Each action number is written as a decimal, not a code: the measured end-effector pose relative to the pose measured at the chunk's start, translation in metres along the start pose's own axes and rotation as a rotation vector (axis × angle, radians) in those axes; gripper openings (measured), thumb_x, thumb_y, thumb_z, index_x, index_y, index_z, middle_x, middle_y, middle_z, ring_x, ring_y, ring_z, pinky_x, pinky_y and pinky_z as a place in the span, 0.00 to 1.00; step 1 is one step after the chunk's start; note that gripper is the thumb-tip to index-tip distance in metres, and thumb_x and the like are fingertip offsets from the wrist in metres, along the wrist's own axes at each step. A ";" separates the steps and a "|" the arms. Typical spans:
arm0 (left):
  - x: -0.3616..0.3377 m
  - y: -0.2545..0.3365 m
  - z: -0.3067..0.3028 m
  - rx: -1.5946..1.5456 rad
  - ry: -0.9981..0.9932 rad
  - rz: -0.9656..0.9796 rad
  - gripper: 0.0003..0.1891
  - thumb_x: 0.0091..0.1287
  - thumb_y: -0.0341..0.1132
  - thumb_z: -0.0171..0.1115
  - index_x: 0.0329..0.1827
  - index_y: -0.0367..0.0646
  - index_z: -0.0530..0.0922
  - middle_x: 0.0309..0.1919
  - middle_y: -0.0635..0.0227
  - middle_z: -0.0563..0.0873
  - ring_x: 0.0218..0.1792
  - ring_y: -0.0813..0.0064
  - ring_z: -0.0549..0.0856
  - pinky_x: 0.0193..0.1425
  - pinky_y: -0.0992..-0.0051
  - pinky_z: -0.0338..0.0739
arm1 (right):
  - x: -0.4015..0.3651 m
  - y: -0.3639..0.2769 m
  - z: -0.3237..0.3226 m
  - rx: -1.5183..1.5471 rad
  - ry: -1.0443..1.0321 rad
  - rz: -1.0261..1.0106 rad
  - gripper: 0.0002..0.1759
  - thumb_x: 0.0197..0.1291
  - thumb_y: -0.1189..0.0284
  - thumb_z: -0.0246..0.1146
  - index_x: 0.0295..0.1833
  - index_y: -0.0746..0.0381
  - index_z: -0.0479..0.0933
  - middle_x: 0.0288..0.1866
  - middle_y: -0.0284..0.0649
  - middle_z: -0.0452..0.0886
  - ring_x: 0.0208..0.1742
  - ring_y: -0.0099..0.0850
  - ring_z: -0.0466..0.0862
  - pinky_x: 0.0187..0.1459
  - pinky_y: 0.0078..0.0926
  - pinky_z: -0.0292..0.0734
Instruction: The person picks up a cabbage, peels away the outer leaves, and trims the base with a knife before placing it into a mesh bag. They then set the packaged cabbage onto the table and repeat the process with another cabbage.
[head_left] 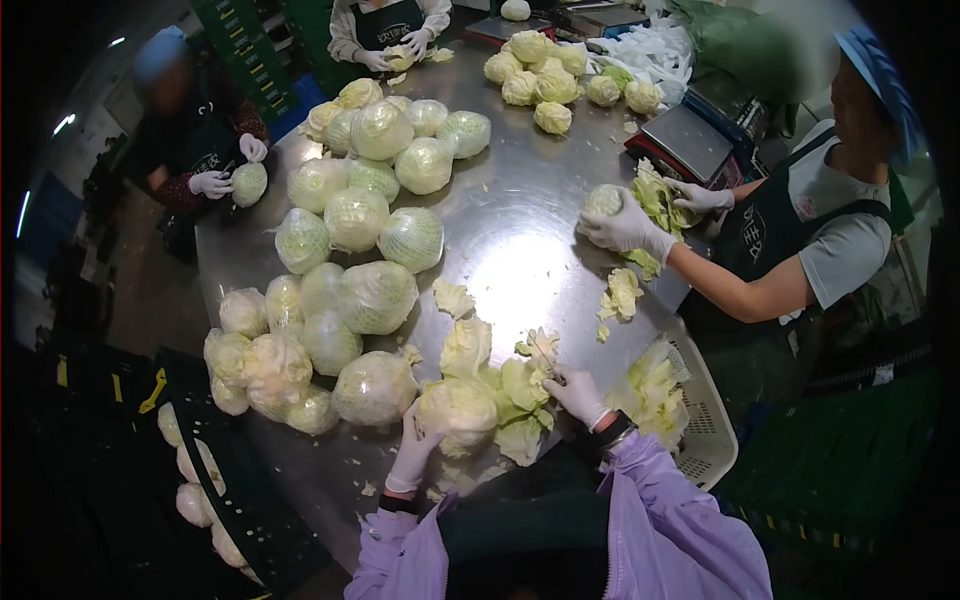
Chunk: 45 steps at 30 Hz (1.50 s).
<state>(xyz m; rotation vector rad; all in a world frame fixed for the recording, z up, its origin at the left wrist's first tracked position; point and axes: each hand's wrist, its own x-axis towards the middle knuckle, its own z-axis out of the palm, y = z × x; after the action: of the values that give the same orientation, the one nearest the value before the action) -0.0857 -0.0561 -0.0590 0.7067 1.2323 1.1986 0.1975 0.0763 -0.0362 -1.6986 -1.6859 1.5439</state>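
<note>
My left hand (pixel 413 455), in a white glove, curves around the near left side of a pale cabbage (pixel 457 415) on the metal table. My right hand (pixel 580 397), also gloved, is closed to the right of it, over loose green leaves (pixel 520 400). Something thin shows at its fingertips, too small to make out. Another trimmed piece of cabbage (pixel 466 347) lies just beyond the cabbage. Left of my left hand sits a cabbage in clear wrap (pixel 375 388).
Wrapped cabbages (pixel 357 218) crowd the steel table's (pixel 480 215) left side; bare ones (pixel 540 75) lie at the back. A white basket (pixel 707 425) of leaves stands at right. A co-worker's hand (pixel 630 225) holds a cabbage near a scale (pixel 690 140). Two other people work opposite. A dark crate (pixel 235 500) stands lower left.
</note>
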 end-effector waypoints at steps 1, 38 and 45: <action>0.002 -0.001 -0.010 -0.126 -0.049 -0.083 0.46 0.60 0.42 0.72 0.75 0.40 0.52 0.69 0.58 0.64 0.68 0.66 0.67 0.72 0.66 0.62 | -0.005 -0.005 -0.005 -0.160 0.143 -0.169 0.18 0.58 0.67 0.67 0.51 0.65 0.78 0.38 0.46 0.84 0.39 0.38 0.86 0.40 0.32 0.79; 0.004 0.073 0.047 -0.328 -0.281 0.012 0.57 0.41 0.49 0.81 0.74 0.43 0.57 0.69 0.56 0.66 0.68 0.57 0.69 0.73 0.58 0.65 | -0.005 -0.018 -0.041 -0.441 0.771 -0.689 0.17 0.60 0.74 0.62 0.56 0.63 0.77 0.43 0.44 0.82 0.38 0.38 0.83 0.41 0.30 0.78; 0.005 0.062 0.062 0.986 0.032 0.678 0.56 0.39 0.50 0.82 0.71 0.42 0.61 0.63 0.51 0.67 0.66 0.50 0.66 0.69 0.56 0.64 | -0.054 -0.032 0.020 0.335 -0.197 -0.263 0.39 0.57 0.65 0.71 0.71 0.63 0.63 0.56 0.39 0.79 0.36 0.22 0.82 0.36 0.17 0.76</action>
<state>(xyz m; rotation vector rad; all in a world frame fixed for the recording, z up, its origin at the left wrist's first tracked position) -0.0457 -0.0227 0.0120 1.9534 1.6688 1.0623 0.1779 0.0306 0.0068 -1.1442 -1.5547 1.7861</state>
